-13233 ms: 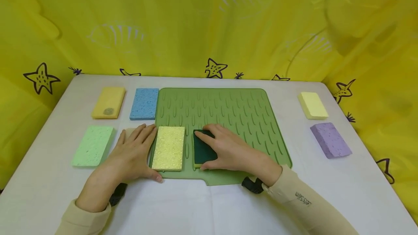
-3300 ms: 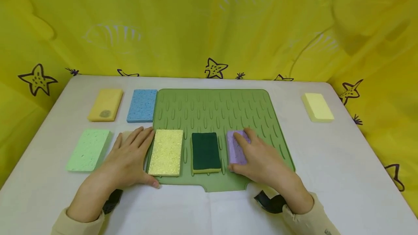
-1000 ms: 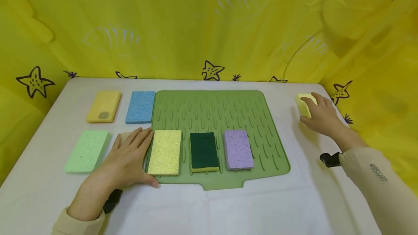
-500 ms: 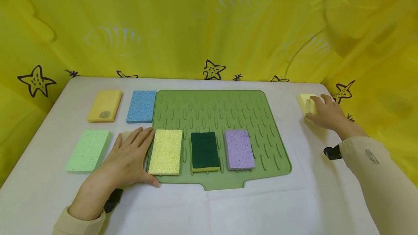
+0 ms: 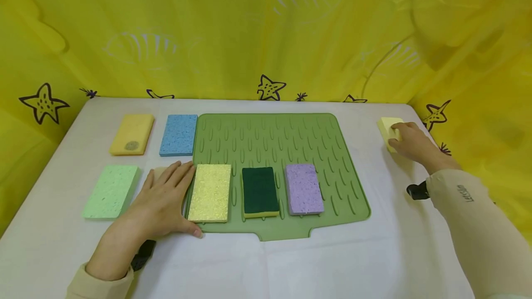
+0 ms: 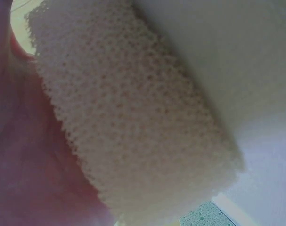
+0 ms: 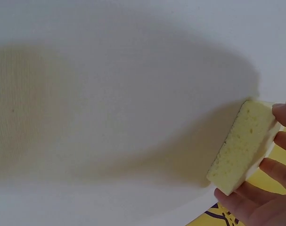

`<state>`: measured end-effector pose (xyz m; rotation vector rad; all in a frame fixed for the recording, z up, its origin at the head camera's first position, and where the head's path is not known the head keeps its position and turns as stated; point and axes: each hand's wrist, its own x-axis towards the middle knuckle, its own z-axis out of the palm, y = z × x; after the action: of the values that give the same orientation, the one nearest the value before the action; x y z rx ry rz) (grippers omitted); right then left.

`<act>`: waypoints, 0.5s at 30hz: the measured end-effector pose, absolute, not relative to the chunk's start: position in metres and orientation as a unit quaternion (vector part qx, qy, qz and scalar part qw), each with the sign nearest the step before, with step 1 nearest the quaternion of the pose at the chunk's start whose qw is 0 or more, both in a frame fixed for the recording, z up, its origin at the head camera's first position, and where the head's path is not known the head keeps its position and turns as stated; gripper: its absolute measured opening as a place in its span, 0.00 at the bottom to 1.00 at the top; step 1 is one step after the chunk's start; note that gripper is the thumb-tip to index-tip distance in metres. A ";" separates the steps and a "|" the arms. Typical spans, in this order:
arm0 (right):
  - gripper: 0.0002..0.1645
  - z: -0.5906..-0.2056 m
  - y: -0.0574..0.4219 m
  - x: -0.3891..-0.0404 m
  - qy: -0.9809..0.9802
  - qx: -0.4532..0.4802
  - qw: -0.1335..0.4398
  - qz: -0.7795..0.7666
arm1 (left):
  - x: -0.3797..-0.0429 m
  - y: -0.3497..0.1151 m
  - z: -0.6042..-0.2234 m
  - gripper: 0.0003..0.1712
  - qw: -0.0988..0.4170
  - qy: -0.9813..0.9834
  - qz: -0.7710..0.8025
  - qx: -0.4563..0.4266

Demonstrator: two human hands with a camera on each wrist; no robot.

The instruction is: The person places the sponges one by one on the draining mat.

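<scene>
At the far right of the table, my right hand grips a pale yellow sponge; the right wrist view has its fingers and thumb around the sponge's edges. My left hand rests with straight, spread fingers over a beige, coarse-pored sponge, mostly hidden under the palm in the head view. Its fingertips lie right at the green ridged mat's left edge. Along the mat's near side stand a speckled yellow sponge, a dark green-topped scouring sponge and a purple sponge, in a row with gaps.
On the left of the white-covered table lie a yellow-orange sponge with a dark round mark, a blue sponge against the mat, and a light green sponge. A yellow printed curtain borders the back and sides.
The right hand moved from the dark green scouring sponge to the purple one, which it brought from the right onto the mat, then went to the pale yellow sponge and gripped it. Left hand stayed.
</scene>
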<state>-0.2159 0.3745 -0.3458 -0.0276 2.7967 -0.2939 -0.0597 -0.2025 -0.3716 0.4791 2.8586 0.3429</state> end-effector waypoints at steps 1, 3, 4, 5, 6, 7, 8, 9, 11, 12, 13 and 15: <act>0.37 -0.346 0.375 -0.216 0.982 -0.012 0.159 -0.101 | -0.060 -0.202 -0.371 0.88 0.112 0.973 0.117 0.163; 0.37 -0.347 0.375 -0.215 0.984 -0.013 0.152 -0.096 | -0.060 -0.202 -0.371 0.88 0.113 0.973 0.116 0.163; 0.37 -0.347 0.375 -0.215 0.984 -0.013 0.149 -0.094 | -0.060 -0.202 -0.371 0.88 0.114 0.973 0.117 0.162; 0.36 -0.348 0.375 -0.214 0.985 -0.012 0.146 -0.093 | -0.060 -0.202 -0.371 0.88 0.114 0.973 0.117 0.161; 0.36 -0.348 0.374 -0.214 0.985 -0.011 0.143 -0.092 | -0.060 -0.202 -0.370 0.88 0.114 0.973 0.117 0.161; 0.36 -0.348 0.374 -0.214 0.986 -0.009 0.141 -0.092 | -0.060 -0.203 -0.370 0.87 0.114 0.973 0.117 0.161; 0.36 -0.349 0.374 -0.214 0.986 -0.008 0.138 -0.093 | -0.060 -0.203 -0.370 0.87 0.114 0.974 0.117 0.160; 0.37 -0.349 0.374 -0.214 0.986 -0.006 0.136 -0.094 | -0.060 -0.203 -0.370 0.87 0.114 0.974 0.117 0.160; 0.37 -0.350 0.374 -0.213 0.987 -0.003 0.131 -0.096 | -0.059 -0.203 -0.370 0.87 0.114 0.973 0.117 0.160; 0.37 -0.351 0.374 -0.213 0.987 -0.002 0.129 -0.097 | -0.060 -0.203 -0.370 0.87 0.114 0.973 0.117 0.161; 0.37 -0.352 0.373 -0.212 0.987 0.000 0.126 -0.100 | -0.060 -0.203 -0.371 0.87 0.113 0.973 0.117 0.161; 0.37 -0.352 0.373 -0.211 0.987 0.003 0.122 -0.104 | -0.060 -0.202 -0.372 0.87 0.113 0.973 0.118 0.161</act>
<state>-0.2107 0.3730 -0.3524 0.0084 2.8816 -0.3045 -0.0597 -0.2023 -0.3716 0.4738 2.8556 0.3461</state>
